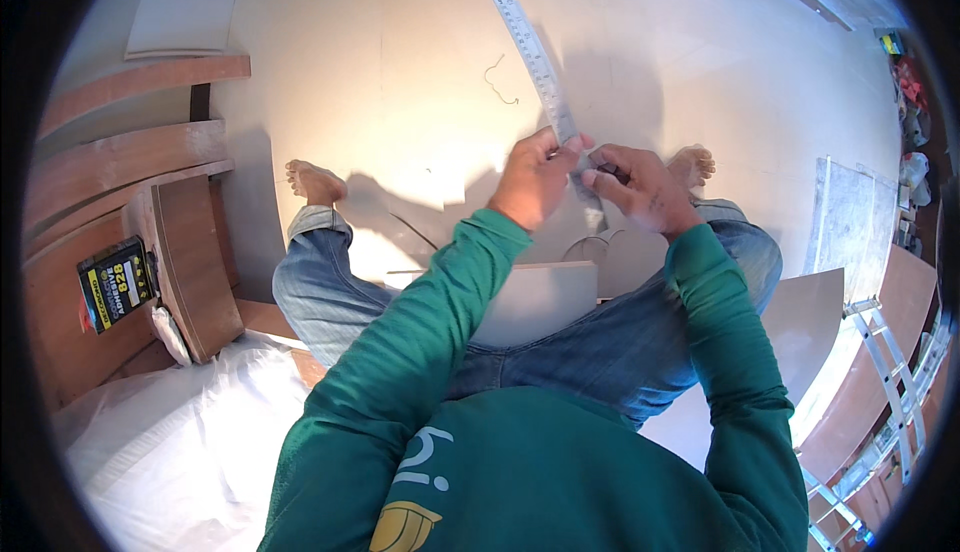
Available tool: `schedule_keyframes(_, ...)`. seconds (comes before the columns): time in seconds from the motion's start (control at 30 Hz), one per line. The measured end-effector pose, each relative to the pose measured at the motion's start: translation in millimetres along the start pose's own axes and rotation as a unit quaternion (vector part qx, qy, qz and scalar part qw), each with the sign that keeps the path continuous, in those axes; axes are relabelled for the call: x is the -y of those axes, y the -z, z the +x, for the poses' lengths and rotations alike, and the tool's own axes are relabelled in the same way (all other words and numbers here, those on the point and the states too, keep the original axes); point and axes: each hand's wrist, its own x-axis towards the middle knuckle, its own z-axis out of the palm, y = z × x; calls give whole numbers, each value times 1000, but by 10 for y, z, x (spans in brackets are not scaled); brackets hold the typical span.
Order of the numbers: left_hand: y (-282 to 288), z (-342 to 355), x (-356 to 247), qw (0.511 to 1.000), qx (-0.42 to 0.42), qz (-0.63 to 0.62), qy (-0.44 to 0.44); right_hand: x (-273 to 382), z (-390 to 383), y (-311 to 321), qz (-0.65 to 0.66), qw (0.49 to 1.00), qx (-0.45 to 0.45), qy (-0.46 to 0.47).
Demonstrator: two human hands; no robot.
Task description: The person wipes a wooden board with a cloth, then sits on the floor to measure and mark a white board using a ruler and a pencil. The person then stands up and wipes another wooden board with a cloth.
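Observation:
A long steel ruler (528,47) slants up and away from my hands near the middle of the view. My left hand (533,177) grips it near its lower part, fingers curled round it. My right hand (640,187) is closed at the same end, just beside the left, with thumb and fingers on the ruler; whether it pinches anything else there is too small to tell. Pale cut pieces with curved edges (625,257) lie below my hands, and a pale flat board (530,307) rests between my legs. A thin wavy wire or thread (490,82) lies left of the ruler.
Wooden planks and boxes (185,252) stand at the left, with a dark adhesive tin (115,282) and white plastic sheeting (180,432) below. Large panels (760,352) and an aluminium ladder (885,372) are at the lower right. Assorted items (910,92) line the right edge.

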Motion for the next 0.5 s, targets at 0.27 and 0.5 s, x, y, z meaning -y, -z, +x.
schedule_keyframes(0.27,650,-287,-295,986,16,-14,164,-91,170,26,-41,991,-126,2)
schedule_keyframes(0.5,968,-731,-369,938,78,308,137,42,112,-5,-210,950,-202,109)
